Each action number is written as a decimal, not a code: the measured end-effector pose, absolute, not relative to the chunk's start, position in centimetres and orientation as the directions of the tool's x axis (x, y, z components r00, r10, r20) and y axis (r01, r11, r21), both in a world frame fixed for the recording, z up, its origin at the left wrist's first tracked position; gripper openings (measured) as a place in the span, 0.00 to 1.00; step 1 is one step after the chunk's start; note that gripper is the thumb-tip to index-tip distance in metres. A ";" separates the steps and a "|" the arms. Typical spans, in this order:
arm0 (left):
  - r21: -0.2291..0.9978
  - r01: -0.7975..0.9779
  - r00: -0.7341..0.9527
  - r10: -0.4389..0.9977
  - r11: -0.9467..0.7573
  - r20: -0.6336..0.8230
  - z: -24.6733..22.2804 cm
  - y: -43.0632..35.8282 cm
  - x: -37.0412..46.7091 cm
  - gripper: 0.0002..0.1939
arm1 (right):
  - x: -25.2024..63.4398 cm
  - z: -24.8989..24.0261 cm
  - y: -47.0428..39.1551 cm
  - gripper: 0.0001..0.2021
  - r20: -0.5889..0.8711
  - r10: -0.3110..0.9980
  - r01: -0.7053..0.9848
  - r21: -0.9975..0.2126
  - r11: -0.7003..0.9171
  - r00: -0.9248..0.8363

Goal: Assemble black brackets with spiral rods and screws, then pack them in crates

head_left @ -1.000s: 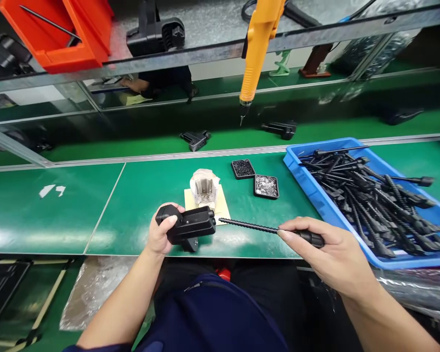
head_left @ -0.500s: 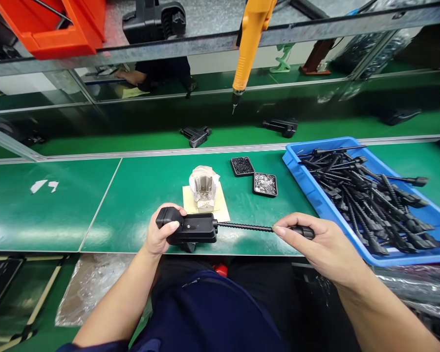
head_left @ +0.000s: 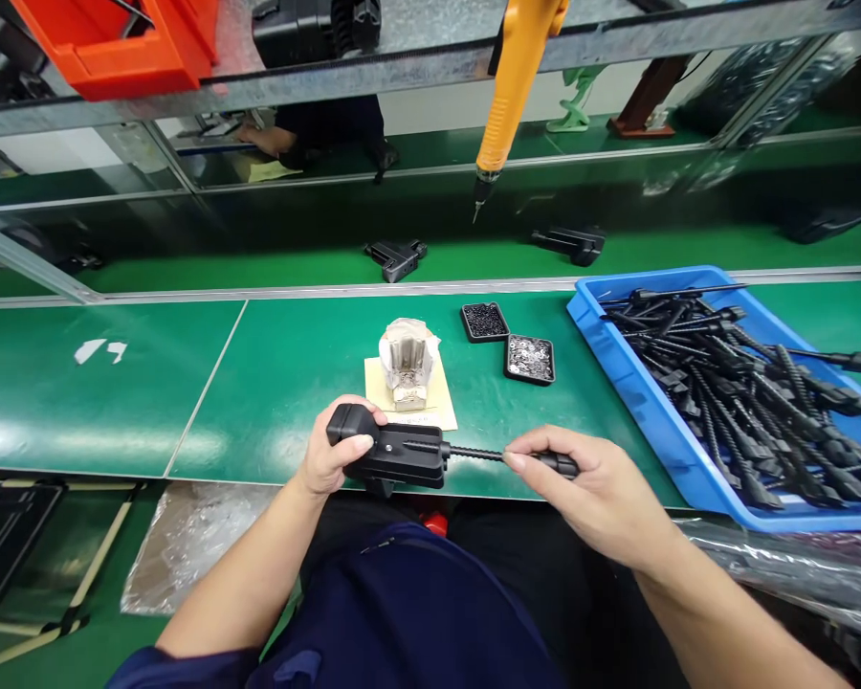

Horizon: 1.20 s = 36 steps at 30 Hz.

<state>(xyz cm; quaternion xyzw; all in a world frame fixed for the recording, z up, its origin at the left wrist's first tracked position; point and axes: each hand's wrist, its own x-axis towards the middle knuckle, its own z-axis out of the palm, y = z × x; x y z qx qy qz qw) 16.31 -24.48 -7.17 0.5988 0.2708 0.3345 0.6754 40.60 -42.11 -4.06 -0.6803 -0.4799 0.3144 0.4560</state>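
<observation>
My left hand (head_left: 334, 448) is wrapped round the rounded end of a black plastic housing (head_left: 408, 455), held near the table's front edge. A black threaded rod (head_left: 477, 453) runs into the housing's right end, and its tip shows in the open channel. My right hand (head_left: 581, 478) pinches the rod near its thick black handle (head_left: 561, 465). Just behind the housing, a metal fixture (head_left: 408, 359) wrapped in white stands on a yellow paper (head_left: 441, 397).
A blue tray (head_left: 635, 431) of black threaded rods stands at the right. Two small black trays hold dark screws (head_left: 484, 322) and silvery parts (head_left: 529, 359). An orange electric screwdriver (head_left: 513, 86) hangs above. Black parts (head_left: 396, 258) lie behind the rail.
My right hand has moved left, pushing the rod further in, so that its tip now shows inside the housing's channel. The camera view has shifted slightly.
</observation>
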 end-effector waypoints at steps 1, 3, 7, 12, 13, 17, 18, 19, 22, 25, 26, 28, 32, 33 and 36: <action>0.989 -0.132 0.644 0.764 0.071 0.032 -7.2 -24.8 16.6 0.19 | 40.0 -4.2 -41.8 0.12 0.008 0.941 0.355 -0.927 -0.120 0.338; 0.978 -0.158 0.654 0.757 0.133 0.003 -7.3 -25.3 17.2 0.19 | 39.2 -4.7 -41.2 0.12 0.003 0.935 0.327 -0.937 -0.121 0.355; 0.922 -0.222 0.675 0.733 0.318 -0.090 -7.6 -26.0 17.8 0.19 | 39.1 -5.2 -40.8 0.12 0.018 0.949 0.335 -0.938 -0.093 0.315; 0.841 -0.205 0.779 0.604 0.501 -0.170 -7.0 -25.5 17.4 0.32 | 40.1 -5.0 -41.0 0.07 0.272 0.945 0.528 -0.838 0.139 0.183; 0.817 -0.188 0.809 0.557 0.545 -0.186 -6.9 -25.4 17.3 0.35 | 40.1 -5.0 -41.1 0.06 0.329 0.934 0.554 -0.808 0.200 0.143; 0.806 -0.172 0.820 0.535 0.566 -0.201 -6.9 -24.9 17.0 0.29 | 39.5 -5.9 -41.0 0.06 0.271 0.948 0.442 -0.880 0.174 0.167; 0.812 -0.172 0.805 0.555 0.557 -0.210 -7.0 -24.7 17.0 0.25 | 39.2 -6.2 -41.0 0.08 0.179 0.960 0.334 -0.937 0.099 0.215; 0.822 -0.166 0.788 0.574 0.545 -0.221 -7.1 -24.6 17.0 0.23 | 38.9 -6.6 -40.8 0.12 0.058 0.964 0.190 -0.982 0.008 0.258; 0.883 -0.151 0.738 0.646 0.444 -0.198 -7.1 -24.2 16.8 0.21 | 38.4 -7.2 -40.5 0.24 -0.300 0.906 -0.242 -0.942 -0.233 0.297; 0.928 -0.164 0.707 0.696 0.334 -0.125 -6.8 -24.0 16.5 0.21 | 38.5 -7.1 -40.2 0.25 -0.300 0.893 -0.274 -0.938 -0.213 0.334; 0.932 -0.165 0.710 0.695 0.322 -0.115 -6.7 -23.9 16.4 0.23 | 38.6 -6.9 -40.2 0.26 -0.230 0.915 -0.212 -0.963 -0.165 0.331; 0.931 -0.164 0.721 0.684 0.325 -0.111 -6.7 -23.9 16.2 0.27 | 38.7 -6.6 -40.3 0.27 -0.108 0.958 -0.089 -0.992 -0.087 0.265; 0.918 -0.199 0.725 0.682 0.343 -0.098 -7.0 -24.2 16.3 0.22 | 38.2 -6.4 -40.6 0.17 0.008 0.945 0.168 -0.985 -0.049 0.328; 0.915 -0.206 0.724 0.683 0.347 -0.096 -7.1 -24.3 16.3 0.20 | 37.9 -6.4 -40.5 0.13 0.083 0.922 0.243 -0.970 -0.012 0.378; 0.929 -0.220 0.695 0.716 0.299 -0.066 -7.2 -24.4 16.6 0.20 | 37.1 -6.6 -40.4 0.07 0.283 0.847 0.377 -0.920 0.107 0.450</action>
